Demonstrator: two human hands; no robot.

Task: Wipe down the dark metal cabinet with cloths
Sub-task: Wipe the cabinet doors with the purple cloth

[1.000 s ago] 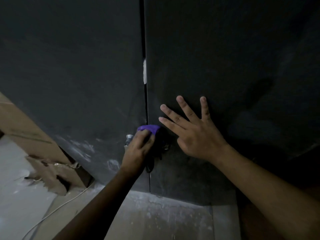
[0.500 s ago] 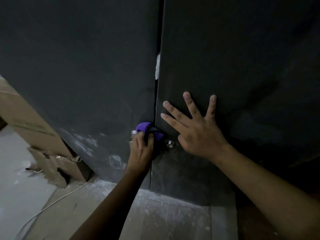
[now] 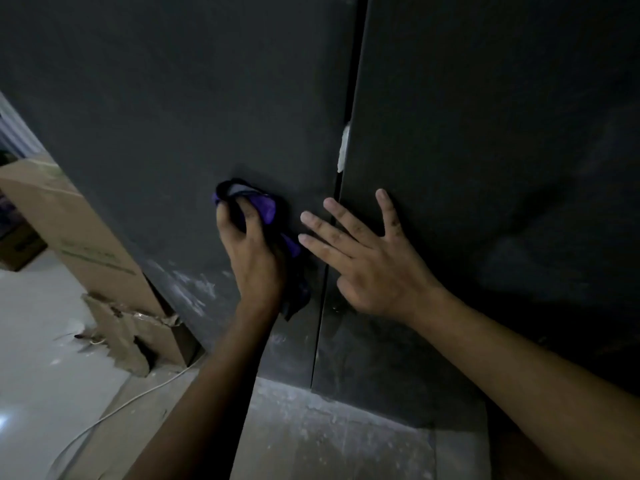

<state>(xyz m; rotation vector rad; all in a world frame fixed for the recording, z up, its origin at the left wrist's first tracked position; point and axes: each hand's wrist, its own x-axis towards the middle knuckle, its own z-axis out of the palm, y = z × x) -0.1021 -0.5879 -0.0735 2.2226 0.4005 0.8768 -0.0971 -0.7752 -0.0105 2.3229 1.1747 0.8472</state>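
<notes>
Left hand (image 3: 254,258) clenched round purple cloth (image 3: 258,206), scrubbing left cabinet (image 3: 173,116) door; right hand (image 3: 367,261) empty, splayed flat, likely bracing doors shut.

Matt dark metal cabinet (image 3: 173,116), soft purple cloth (image 3: 265,206), torn brown cardboard (image 3: 114,317)
</notes>
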